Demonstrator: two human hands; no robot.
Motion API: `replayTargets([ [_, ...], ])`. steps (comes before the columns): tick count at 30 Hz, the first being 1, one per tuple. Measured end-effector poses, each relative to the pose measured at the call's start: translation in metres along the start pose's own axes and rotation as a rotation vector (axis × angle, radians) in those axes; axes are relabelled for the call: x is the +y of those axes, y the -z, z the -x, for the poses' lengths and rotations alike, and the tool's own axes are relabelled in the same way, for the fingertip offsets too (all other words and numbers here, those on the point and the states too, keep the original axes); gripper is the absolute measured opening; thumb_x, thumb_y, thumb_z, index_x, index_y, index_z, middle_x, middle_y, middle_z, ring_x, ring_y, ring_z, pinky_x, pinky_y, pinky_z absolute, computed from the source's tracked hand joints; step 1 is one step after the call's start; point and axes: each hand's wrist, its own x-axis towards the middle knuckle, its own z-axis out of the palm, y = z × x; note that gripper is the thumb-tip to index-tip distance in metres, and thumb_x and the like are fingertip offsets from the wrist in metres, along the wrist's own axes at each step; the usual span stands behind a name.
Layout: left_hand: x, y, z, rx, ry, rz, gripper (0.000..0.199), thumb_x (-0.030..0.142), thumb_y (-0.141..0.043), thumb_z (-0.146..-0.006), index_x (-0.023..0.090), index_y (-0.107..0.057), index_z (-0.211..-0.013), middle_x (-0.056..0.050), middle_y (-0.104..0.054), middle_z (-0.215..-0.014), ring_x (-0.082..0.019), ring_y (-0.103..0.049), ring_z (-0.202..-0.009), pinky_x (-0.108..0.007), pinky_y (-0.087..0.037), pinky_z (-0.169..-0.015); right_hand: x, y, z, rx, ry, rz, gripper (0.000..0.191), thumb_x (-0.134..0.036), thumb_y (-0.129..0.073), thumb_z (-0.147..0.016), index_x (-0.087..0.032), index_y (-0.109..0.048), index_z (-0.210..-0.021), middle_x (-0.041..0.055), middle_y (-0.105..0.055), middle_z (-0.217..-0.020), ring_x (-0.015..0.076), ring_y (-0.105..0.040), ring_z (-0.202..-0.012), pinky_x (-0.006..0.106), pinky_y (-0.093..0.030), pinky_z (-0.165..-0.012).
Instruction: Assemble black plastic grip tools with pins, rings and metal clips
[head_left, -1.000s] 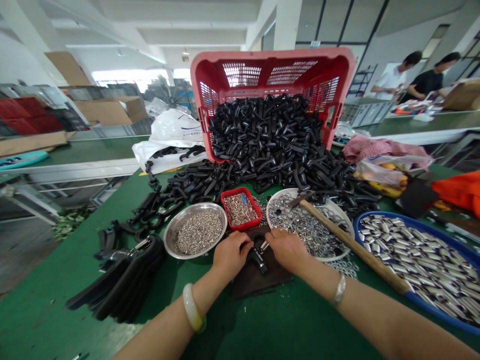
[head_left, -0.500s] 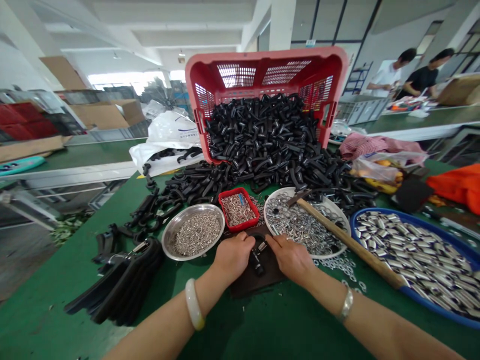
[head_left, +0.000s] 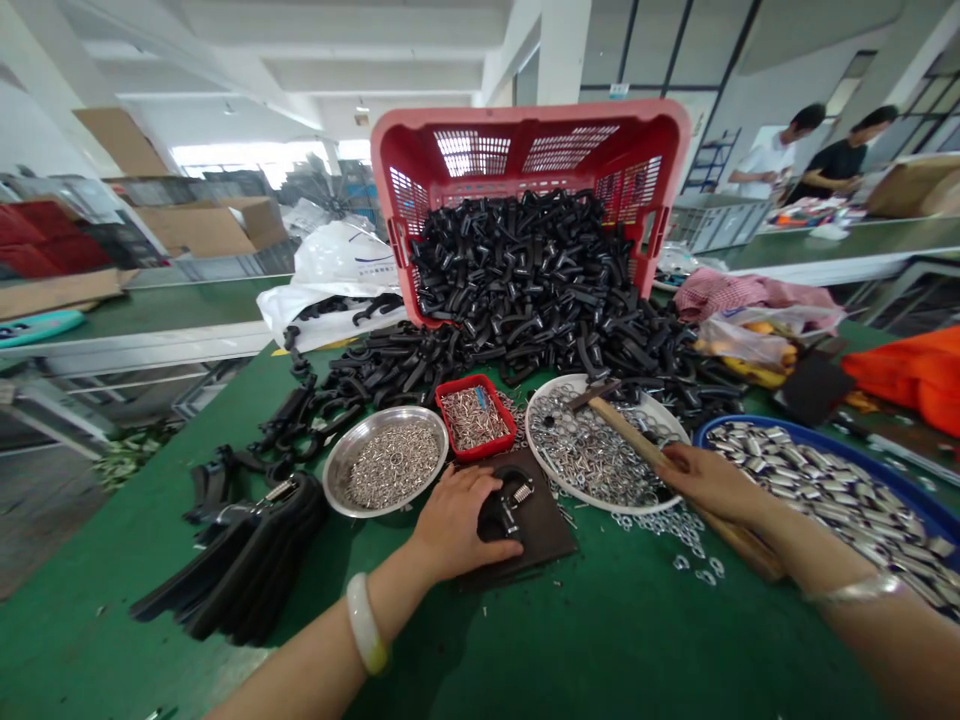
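On a dark square plate [head_left: 547, 530] lies a black curved part with a metal spring [head_left: 522, 493]. My left hand [head_left: 457, 520] curls round its left side, thumb at the near end and fingers at the far end. Over to the right, my right hand [head_left: 709, 483] has closed on the wooden handle of a hammer [head_left: 626, 428]. The hammer's head rests on a white tray [head_left: 534, 440] of washers and small metal pieces. Fingers hide part of the handle and of the black part.
A metal bowl [head_left: 330, 480] and a red box [head_left: 514, 425] hold small metal pins. Right is a blue tray [head_left: 705, 432] of metal sleeves. Behind, a tipped red crate [head_left: 525, 115] spills black parts. Stacked black pieces [head_left: 262, 570] lie left. Two people work at the back right.
My right hand has left the black part and moved right onto the hammer handle. My left hand has spread round the black part, which stays on the plate.
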Motion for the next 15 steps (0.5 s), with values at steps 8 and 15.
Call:
replayTargets([
  [8,-0.002,-0.001,-0.011,0.006,0.093,0.047,0.092,0.068,-0.062,-0.044,0.018,-0.048,-0.119,-0.01,-0.052,-0.118,-0.029,-0.046,-0.107,-0.042,-0.031,-0.095,-0.026,-0.013,0.075,0.157,0.135,-0.281,0.044,-0.043,-0.038,-0.082,-0.015,-0.046,-0.114,0.0106,-0.066,-0.088,0.0208,-0.064,-0.068,0.029,-0.051,-0.055],
  [15,0.0,0.003,-0.013,-0.028,0.15,0.059,0.091,0.07,-0.062,-0.042,0.021,-0.048,-0.118,-0.009,-0.053,-0.117,-0.03,-0.045,-0.105,-0.043,-0.03,-0.093,-0.029,-0.048,0.126,0.276,0.549,-0.072,0.058,-0.022,-0.044,-0.082,-0.033,-0.022,-0.135,0.0035,-0.059,-0.116,0.0191,-0.059,-0.098,0.03,-0.051,-0.081],
])
